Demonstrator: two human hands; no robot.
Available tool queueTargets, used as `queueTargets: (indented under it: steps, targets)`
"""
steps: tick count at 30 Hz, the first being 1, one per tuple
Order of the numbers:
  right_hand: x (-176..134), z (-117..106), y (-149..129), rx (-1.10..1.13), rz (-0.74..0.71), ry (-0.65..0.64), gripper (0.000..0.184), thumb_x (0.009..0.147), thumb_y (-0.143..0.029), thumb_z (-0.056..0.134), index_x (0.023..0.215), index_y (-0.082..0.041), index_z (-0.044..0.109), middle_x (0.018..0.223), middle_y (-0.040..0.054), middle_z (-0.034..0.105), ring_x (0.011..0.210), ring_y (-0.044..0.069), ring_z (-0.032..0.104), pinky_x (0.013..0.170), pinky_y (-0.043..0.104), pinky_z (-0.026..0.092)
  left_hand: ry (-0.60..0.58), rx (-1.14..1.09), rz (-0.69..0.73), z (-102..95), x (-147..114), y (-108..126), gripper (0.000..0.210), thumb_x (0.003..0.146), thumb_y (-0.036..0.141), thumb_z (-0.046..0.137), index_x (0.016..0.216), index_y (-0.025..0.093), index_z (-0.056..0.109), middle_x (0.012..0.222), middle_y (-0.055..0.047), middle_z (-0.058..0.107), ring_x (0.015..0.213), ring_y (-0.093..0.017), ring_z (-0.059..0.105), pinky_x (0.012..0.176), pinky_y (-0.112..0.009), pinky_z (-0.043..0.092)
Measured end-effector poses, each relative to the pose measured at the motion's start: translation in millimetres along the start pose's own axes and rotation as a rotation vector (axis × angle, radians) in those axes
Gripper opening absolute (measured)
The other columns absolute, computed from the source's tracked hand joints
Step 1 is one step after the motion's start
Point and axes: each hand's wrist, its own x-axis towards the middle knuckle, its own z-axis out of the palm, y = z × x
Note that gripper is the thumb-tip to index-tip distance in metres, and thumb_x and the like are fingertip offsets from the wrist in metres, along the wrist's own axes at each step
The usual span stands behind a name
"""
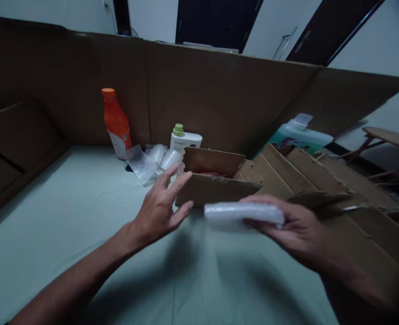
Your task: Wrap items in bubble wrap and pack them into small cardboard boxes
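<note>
My right hand (294, 225) grips a flat bundle in bubble wrap (242, 212), thumb above and fingers below, held over the pale cloth. What lies inside the wrap cannot be made out. Holding nothing, my left hand (162, 203) has its fingers spread, near the left end of an open cardboard box (216, 189). Something reddish shows inside that box, mostly hidden by its front wall. Beyond my left fingers lie loose pieces of bubble wrap (145, 164), partly rolled up.
An orange bottle (116, 119) and a white bottle with a green cap (186, 139) stand at the back cardboard wall (202, 90). To the right, a teal bottle (297, 135) rises behind several cardboard boxes (287, 174). Another carton (16, 140) stands left.
</note>
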Motion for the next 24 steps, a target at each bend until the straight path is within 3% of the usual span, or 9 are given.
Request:
queueTargets:
  steps: [3, 5, 9, 13, 18, 20, 22, 24]
  targets:
    - [30.9, -28.7, -1.2, -0.211, -0.14, 0.247, 0.021, 0.089, -0.031, 0.07, 0.11, -0.028, 0.071, 0.103, 0.0018, 0.076, 0.085, 0.017, 0.071, 0.073, 0.026, 0.054, -0.001, 0.11, 0.062, 21.0, 33.3, -11.0, 0.035, 0.084, 0.011, 0.065, 0.118, 0.018, 0.065, 0.163, -0.015, 0.028, 0.149, -0.041, 0.033, 0.112, -0.058, 0.044]
    - [56.3, -37.0, 2.8, -0.339, -0.228, 0.226, 0.022, 0.09, -0.024, 0.066, 0.111, -0.025, 0.07, 0.103, 0.0025, 0.075, 0.086, 0.016, 0.07, 0.075, 0.026, 0.052, 0.002, 0.107, 0.073, 35.1, 34.2, -15.6, 0.021, 0.084, 0.005, 0.06, 0.1, 0.016, 0.068, 0.164, -0.015, 0.027, 0.147, -0.041, 0.036, 0.111, -0.058, 0.046]
    - [114.9, -24.3, 21.1, -0.518, -0.314, -0.071, 0.029, 0.082, -0.012, 0.064, 0.108, -0.022, 0.072, 0.1, 0.0031, 0.076, 0.084, 0.019, 0.069, 0.069, 0.027, 0.048, 0.083, 0.061, 0.078, 49.2, 14.3, -18.1, 0.022, 0.087, 0.004, 0.058, 0.101, 0.019, 0.066, 0.168, -0.011, 0.019, 0.147, -0.038, 0.038, 0.107, -0.057, 0.052]
    - [164.9, 23.7, 41.7, -0.621, -0.317, -0.291, 0.032, 0.074, -0.008, 0.07, 0.099, -0.025, 0.075, 0.092, -0.0001, 0.075, 0.08, 0.018, 0.067, 0.064, 0.025, 0.041, 0.094, 0.038, 0.074, 50.6, 6.7, -18.1, 0.025, 0.086, 0.002, 0.058, 0.103, 0.019, 0.066, 0.17, -0.01, 0.012, 0.146, -0.039, 0.039, 0.105, -0.057, 0.053]
    - [187.9, 82.0, 59.3, -0.475, -0.2, -0.522, 0.023, 0.073, -0.001, 0.066, 0.06, -0.019, 0.068, 0.065, -0.0008, 0.067, 0.058, 0.012, 0.056, 0.059, 0.025, 0.037, 0.079, 0.013, 0.068, 51.7, 7.2, -21.9, 0.027, 0.086, 0.002, 0.058, 0.106, 0.02, 0.065, 0.17, -0.011, 0.013, 0.143, -0.038, 0.044, 0.103, -0.054, 0.055]
    - [190.9, 89.7, 61.3, -0.499, -0.096, -0.678, 0.024, 0.078, -0.003, 0.063, 0.059, -0.017, 0.067, 0.065, 0.0005, 0.067, 0.057, 0.012, 0.056, 0.06, 0.026, 0.04, 0.077, 0.007, 0.065, 52.7, 7.6, -23.6, 0.028, 0.086, 0.002, 0.057, 0.107, 0.019, 0.065, 0.169, -0.012, 0.016, 0.142, -0.037, 0.045, 0.103, -0.053, 0.056]
    - [194.4, 86.7, 58.8, -0.53, -0.027, -0.841, 0.017, 0.081, -0.007, 0.061, 0.071, -0.015, 0.071, 0.071, 0.0022, 0.071, 0.061, 0.014, 0.06, 0.061, 0.026, 0.043, 0.088, 0.001, 0.066, 53.9, 8.9, -24.8, 0.028, 0.087, 0.003, 0.057, 0.107, 0.02, 0.065, 0.167, -0.013, 0.021, 0.14, -0.036, 0.048, 0.103, -0.052, 0.056]
    - [196.1, 73.7, 51.3, -0.544, -0.032, -0.842, 0.011, 0.082, -0.013, 0.065, 0.087, -0.014, 0.074, 0.079, 0.0035, 0.074, 0.068, 0.016, 0.065, 0.064, 0.026, 0.047, 0.102, -0.005, 0.062, 54.9, 10.3, -25.4, 0.026, 0.088, 0.004, 0.056, 0.107, 0.02, 0.065, 0.166, -0.014, 0.024, 0.138, -0.035, 0.051, 0.102, -0.051, 0.056]
